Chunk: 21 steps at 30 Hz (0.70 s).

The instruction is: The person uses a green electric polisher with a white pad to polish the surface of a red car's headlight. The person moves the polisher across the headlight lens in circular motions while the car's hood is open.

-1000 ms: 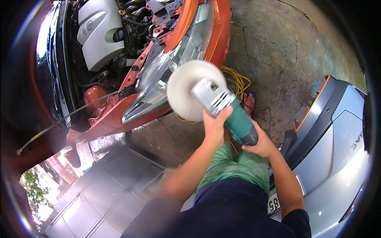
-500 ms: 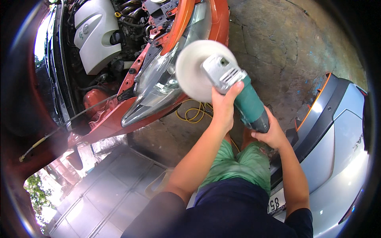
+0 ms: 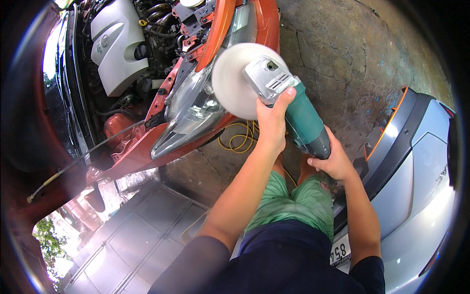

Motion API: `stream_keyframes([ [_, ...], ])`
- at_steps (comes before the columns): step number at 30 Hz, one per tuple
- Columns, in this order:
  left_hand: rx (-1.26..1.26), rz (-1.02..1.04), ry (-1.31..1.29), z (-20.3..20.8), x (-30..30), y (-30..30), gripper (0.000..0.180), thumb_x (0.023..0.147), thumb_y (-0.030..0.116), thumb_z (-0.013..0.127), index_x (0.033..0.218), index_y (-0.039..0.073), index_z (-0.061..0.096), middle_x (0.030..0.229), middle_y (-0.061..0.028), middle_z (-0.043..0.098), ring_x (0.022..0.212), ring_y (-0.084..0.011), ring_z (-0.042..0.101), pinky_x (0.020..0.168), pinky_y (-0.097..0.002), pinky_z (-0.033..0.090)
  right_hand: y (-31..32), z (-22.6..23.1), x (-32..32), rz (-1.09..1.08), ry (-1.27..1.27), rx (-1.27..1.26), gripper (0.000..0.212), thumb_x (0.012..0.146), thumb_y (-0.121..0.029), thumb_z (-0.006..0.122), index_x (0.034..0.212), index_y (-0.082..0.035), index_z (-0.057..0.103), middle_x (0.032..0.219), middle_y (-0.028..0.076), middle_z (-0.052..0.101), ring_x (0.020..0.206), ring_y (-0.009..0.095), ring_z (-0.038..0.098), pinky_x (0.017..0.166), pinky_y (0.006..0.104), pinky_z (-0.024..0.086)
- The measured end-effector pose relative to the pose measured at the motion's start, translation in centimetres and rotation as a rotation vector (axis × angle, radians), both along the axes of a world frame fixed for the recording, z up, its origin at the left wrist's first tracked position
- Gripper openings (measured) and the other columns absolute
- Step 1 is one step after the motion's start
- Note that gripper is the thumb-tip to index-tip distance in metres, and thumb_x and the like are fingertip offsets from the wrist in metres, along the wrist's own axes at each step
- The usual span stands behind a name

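With both hands I hold a green and silver power polisher (image 3: 306, 117) that looks like an angle grinder. My left hand (image 3: 272, 121) is wrapped round its front end by the metal gear head, thumb on top. My right hand (image 3: 337, 158) grips the dark rear end. The round white pad (image 3: 227, 81) is blurred, apparently spinning. It overlaps the edge of a clear headlight (image 3: 193, 110) on a red-orange car; whether it touches the lens I cannot tell.
At left the car's bonnet is up, showing a grey engine cover (image 3: 115, 44) and a thin prop rod (image 3: 83, 154). A coiled yellow cord (image 3: 237, 139) lies on the concrete floor (image 3: 338, 54). A silver car (image 3: 416, 191) stands close at right, a grey panelled gate (image 3: 137, 240) lower left.
The polisher and both hands have shifted slightly up and to the left, bringing the pad a little further over the headlight. The grip is unchanged.
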<state>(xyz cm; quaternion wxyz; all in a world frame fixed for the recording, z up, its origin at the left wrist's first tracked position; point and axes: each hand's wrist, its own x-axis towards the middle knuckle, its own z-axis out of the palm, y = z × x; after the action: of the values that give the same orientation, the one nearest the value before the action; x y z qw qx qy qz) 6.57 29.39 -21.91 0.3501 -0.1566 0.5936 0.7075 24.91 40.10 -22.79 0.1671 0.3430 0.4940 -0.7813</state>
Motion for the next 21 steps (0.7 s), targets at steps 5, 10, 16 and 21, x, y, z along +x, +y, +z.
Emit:
stream_keyframes([
  [5, -0.005, 0.000, 0.016, 0.5, 1.0, -1.3, 0.075, 0.086, 0.033, 0.090, 0.142, 0.002, 0.051, 0.131, -0.0111, 0.065, 0.121, -0.0200, 0.062, 0.110, -0.0390, 0.046, -1.1, -0.8, 1.3, 0.031, 0.053, 0.044, 0.102, 0.078, 0.008, 0.080, 0.166, -0.012, 0.034, 0.110, 0.007, 0.066, 0.079, 0.014, 0.065, 0.063, 0.0305, 0.055],
  [10, -0.042, 0.031, 0.018, 0.7, 2.1, -2.4, 0.074, 0.087, 0.032, 0.090, 0.143, 0.003, 0.051, 0.131, -0.0103, 0.065, 0.121, -0.0195, 0.062, 0.110, -0.0387, 0.046, -2.0, -1.6, 2.6, 0.056, 0.120, 0.078, 0.102, 0.077, 0.007, 0.080, 0.166, -0.012, 0.034, 0.116, 0.006, 0.066, 0.083, 0.014, 0.066, 0.065, 0.0305, 0.055],
  [16, -0.036, 0.049, 0.023, 0.7, 3.1, -3.7, 0.074, 0.086, 0.032, 0.090, 0.142, 0.003, 0.051, 0.131, -0.0102, 0.065, 0.121, -0.0194, 0.062, 0.111, -0.0385, 0.045, -2.3, -1.2, 3.1, 0.101, 0.071, 0.038, 0.105, 0.074, -0.001, 0.085, 0.166, -0.007, 0.034, 0.139, 0.011, 0.063, 0.121, 0.020, 0.061, 0.102, 0.0360, 0.047],
  [21, -0.049, 0.059, 0.017, 0.9, 3.7, -4.7, 0.076, 0.086, 0.032, 0.091, 0.143, 0.002, 0.050, 0.131, -0.0105, 0.065, 0.121, -0.0193, 0.062, 0.111, -0.0386, 0.045, -2.8, -0.6, 3.1, 0.114, 0.072, 0.008, 0.107, 0.073, -0.005, 0.088, 0.166, -0.006, 0.034, 0.145, 0.012, 0.061, 0.134, 0.023, 0.058, 0.116, 0.0378, 0.043],
])
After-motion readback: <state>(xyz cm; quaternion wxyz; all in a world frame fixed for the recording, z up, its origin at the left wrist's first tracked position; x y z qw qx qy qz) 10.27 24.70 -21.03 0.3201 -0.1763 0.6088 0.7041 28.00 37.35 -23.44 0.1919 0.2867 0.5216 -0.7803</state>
